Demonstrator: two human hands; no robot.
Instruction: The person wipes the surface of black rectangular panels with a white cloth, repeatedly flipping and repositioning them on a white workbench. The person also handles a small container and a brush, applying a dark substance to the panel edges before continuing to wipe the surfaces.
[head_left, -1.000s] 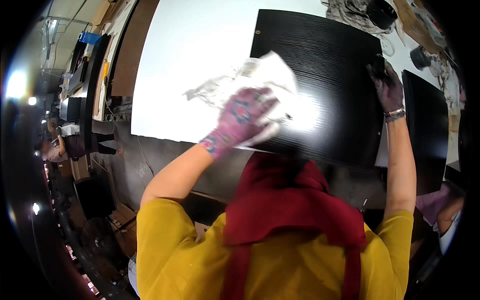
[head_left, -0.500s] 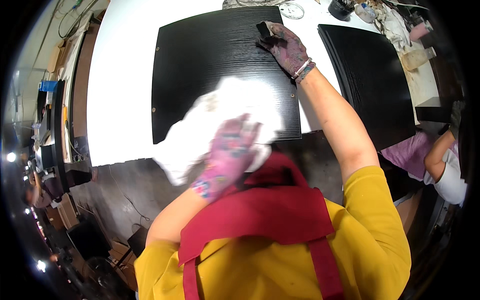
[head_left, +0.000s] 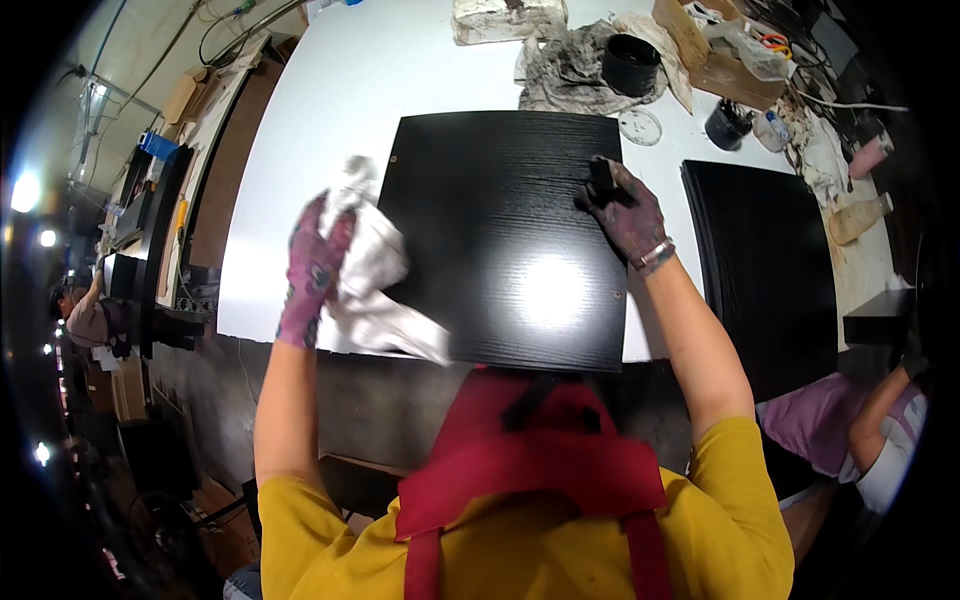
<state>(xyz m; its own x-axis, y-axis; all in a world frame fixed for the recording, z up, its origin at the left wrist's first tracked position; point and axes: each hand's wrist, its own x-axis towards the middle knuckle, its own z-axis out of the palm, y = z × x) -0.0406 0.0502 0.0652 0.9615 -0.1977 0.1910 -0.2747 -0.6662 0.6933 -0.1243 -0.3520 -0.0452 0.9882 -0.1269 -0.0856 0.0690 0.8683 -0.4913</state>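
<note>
A black wood-grain panel [head_left: 500, 220] lies flat on the white tabletop [head_left: 290, 200], its near edge by the table's front. My left hand [head_left: 318, 265], in a patterned purple glove, grips a crumpled white cloth [head_left: 375, 255] beside the panel's left edge; part of the cloth trails toward the near left corner. In a stained glove, my right hand [head_left: 632, 215] is at the panel's right edge. Its fingers pinch a small black block [head_left: 602, 182], whose exact kind I cannot make out.
Right of the panel lies a stack of black panels [head_left: 765, 270]. Behind stand a black tub [head_left: 631, 65] on stained rags [head_left: 565, 75], a clear round lid [head_left: 640, 126], a dark pot [head_left: 728, 125] and a cardboard box [head_left: 735, 75]. Another person's arm [head_left: 880, 420] shows at far right.
My left hand has carried the white cloth leftward off the panel's near middle to its left side. The right hand still holds the black block at the right edge. The view has shifted.
</note>
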